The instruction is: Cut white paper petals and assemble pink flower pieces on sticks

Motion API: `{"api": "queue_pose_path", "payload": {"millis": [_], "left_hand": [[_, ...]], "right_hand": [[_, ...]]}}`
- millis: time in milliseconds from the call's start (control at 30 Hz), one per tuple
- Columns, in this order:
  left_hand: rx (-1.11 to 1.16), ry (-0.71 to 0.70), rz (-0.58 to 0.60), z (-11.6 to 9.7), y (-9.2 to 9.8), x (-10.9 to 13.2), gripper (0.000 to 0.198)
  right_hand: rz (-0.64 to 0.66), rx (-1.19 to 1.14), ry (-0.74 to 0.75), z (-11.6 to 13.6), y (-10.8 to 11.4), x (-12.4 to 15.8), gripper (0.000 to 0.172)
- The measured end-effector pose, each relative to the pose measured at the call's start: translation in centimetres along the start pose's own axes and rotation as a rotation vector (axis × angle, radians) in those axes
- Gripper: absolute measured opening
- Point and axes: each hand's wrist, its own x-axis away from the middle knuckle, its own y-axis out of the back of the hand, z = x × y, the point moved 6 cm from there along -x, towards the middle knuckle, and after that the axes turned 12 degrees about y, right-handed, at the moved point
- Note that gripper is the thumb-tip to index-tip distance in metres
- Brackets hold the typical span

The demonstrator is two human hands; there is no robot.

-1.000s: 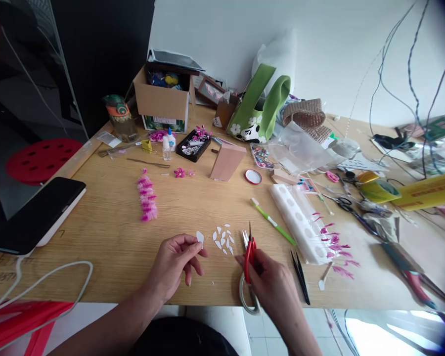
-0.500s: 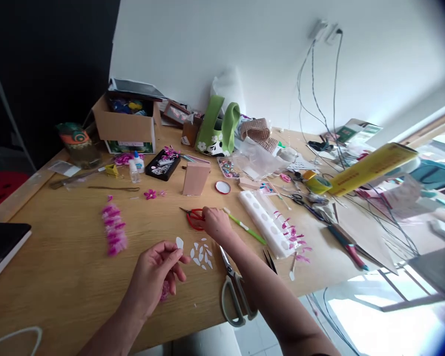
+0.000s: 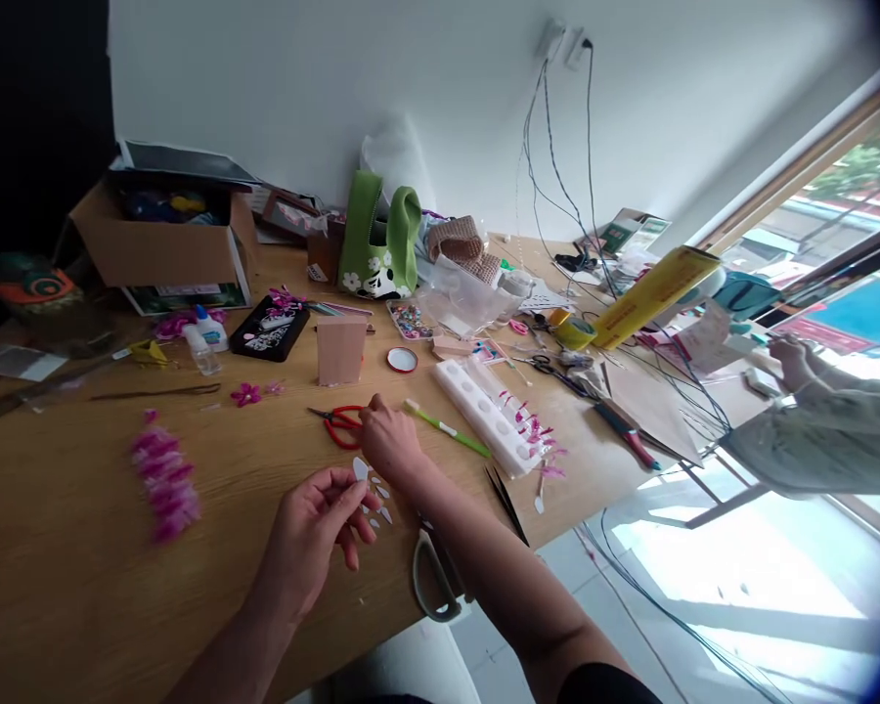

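White petal-shaped flat piece (image 3: 360,468): pinched between the left hand's (image 3: 309,526) thumb and forefinger. Red-handled, dark-bladed scissors (image 3: 329,416): at its one o'clock, right hand (image 3: 390,438) at the handles; grip cannot be determined. Risk: a loosened left pinch could drop the piece among loose white petal-shaped cut-outs (image 3: 385,515) at two o'clock.

Left hand (image 3: 312,516) pinching white piece (image 3: 360,467), right (image 3: 390,438) at scissors (image 3: 330,417).

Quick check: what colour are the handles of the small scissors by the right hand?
The handles are red, seen best in the head view.
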Motion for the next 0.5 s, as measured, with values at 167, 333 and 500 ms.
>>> {"api": "queue_pose_path", "payload": {"millis": [167, 333, 500], "left_hand": [[-0.013, 0.011, 0.027, 0.3, -1.2, -0.1, 0.032], [-0.047, 0.043, 0.098, 1.1, -3.2, -0.1, 0.032], [-0.037, 0.064, 0.130, 2.1, -4.7, -0.1, 0.033]], "right_hand": [[-0.206, -0.080, -0.069, -1.5, 2.8, 6.4, 0.018], [-0.914, -0.391, -0.186, -4.4, 5.6, 17.0, 0.014], [-1.410, -0.422, -0.528, -8.9, 6.2, 25.7, 0.020]]}}
